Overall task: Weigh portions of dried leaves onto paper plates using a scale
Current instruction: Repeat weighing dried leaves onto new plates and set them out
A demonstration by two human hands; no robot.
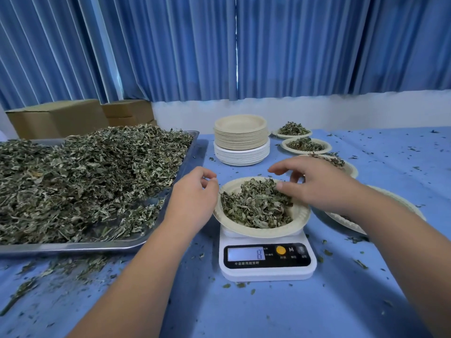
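Note:
A white digital scale point(267, 261) stands in the middle of the blue table, its display lit. On it rests a paper plate point(262, 231) holding a heap of dried leaves point(255, 204). My left hand point(192, 197) hovers at the plate's left rim with fingers curled; whether it touches the rim is unclear. My right hand point(314, 185) reaches over the plate's right side, fingers spread, fingertips on the leaves. A large metal tray point(73, 247) piled with dried leaves point(80, 176) sits at the left.
A stack of empty paper plates point(241, 140) stands behind the scale. Several filled plates point(306, 145) line the right side, one partly under my right forearm. Cardboard boxes point(58, 118) sit at the back left. Leaf crumbs litter the blue cloth. Blue curtains hang behind.

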